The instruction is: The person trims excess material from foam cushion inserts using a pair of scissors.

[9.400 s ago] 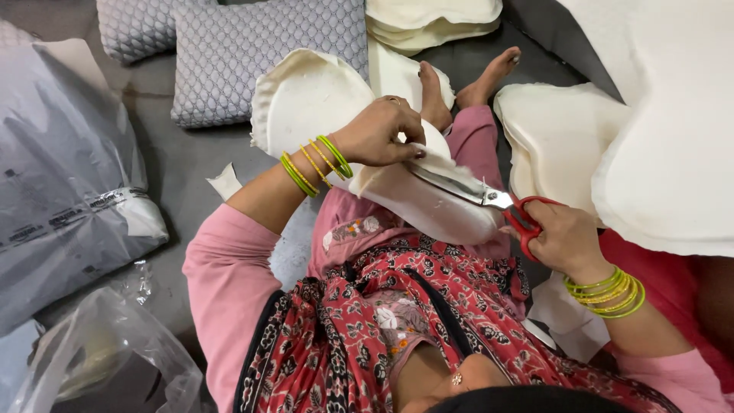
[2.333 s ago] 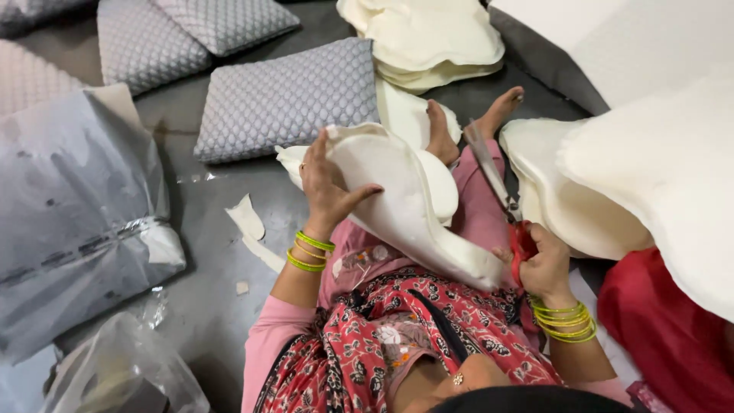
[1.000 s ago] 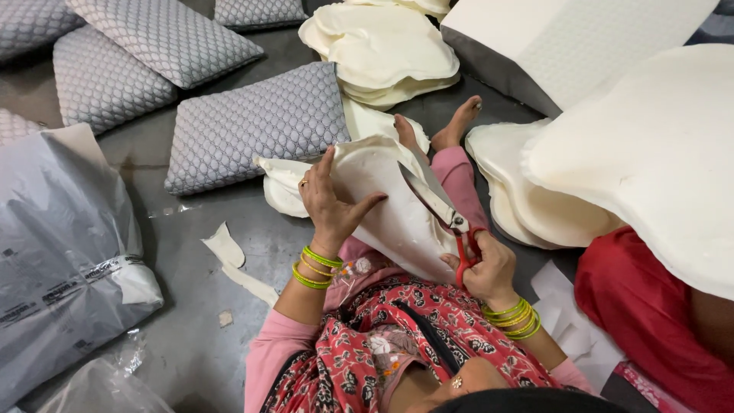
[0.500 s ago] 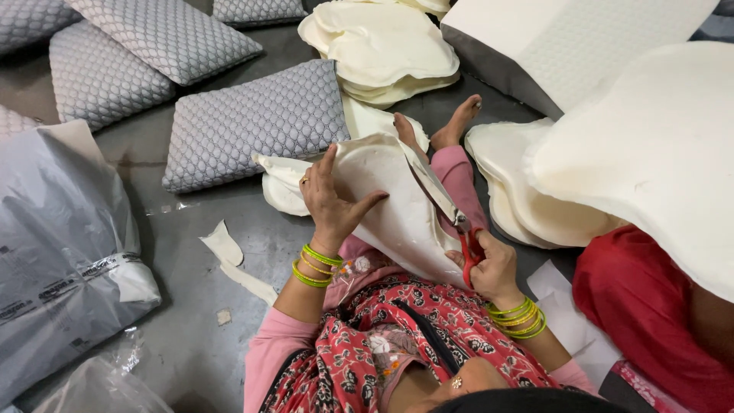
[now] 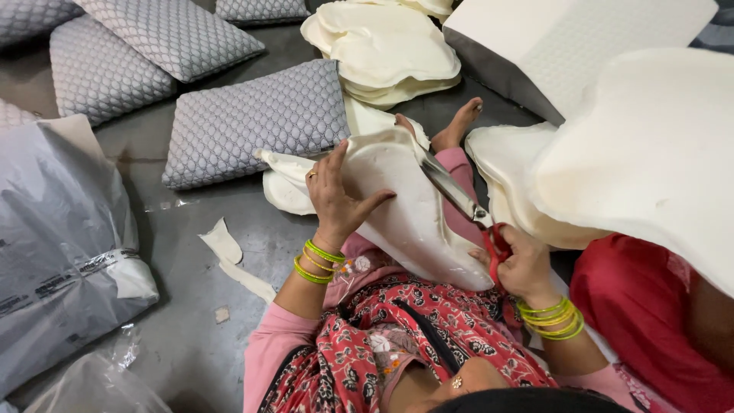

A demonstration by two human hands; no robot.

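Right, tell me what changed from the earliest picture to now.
The left hand left the foam piece's top edge and now lies flat on its face. The scissors swung from lying across the foam to running along its right edge. The right hand kept hold of their red handles throughout.

Stuff you can't really make out here

The right hand (image 5: 520, 264) wraps the red scissor handles (image 5: 495, 243), so most of the loops are covered, and the blade tips disappear behind the rim of the cream foam piece (image 5: 405, 214) past the left hand (image 5: 335, 197). That palm hides the foam under it. Right of the right hand, a big foam slab (image 5: 650, 153) runs off the frame edge, and so does the grey plastic bag (image 5: 53, 252) far left of the left hand.
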